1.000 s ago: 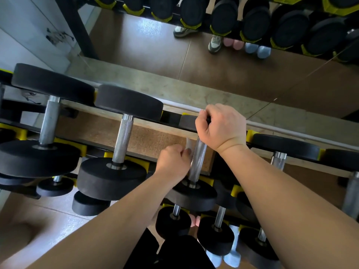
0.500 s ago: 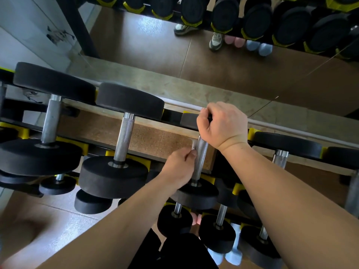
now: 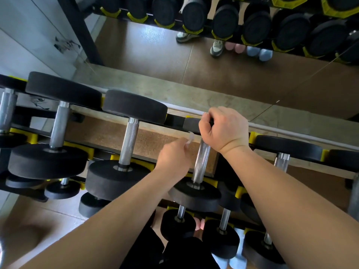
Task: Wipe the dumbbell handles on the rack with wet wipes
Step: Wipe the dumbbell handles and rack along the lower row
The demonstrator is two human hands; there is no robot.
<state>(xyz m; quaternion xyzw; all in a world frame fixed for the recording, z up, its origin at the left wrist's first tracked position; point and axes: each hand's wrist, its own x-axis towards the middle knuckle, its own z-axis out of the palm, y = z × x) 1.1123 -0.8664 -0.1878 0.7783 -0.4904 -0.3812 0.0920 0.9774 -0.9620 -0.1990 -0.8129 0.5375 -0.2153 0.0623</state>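
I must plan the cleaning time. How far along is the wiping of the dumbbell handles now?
Done: cannot tell; nothing looks wet or cleaner. In hand: the right hand grips the top of one handle, and the left hand pinches a small wipe beside it. Left: possibly the neighbouring handles and the lower row.

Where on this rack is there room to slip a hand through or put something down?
A hand should pass over the brown speckled board, between the two steel handles left of the hands. The bare grey ledge behind the rack could hold something. Crowded around the black dumbbell gripped by the right hand, where the left hand pinches a white wet wipe.
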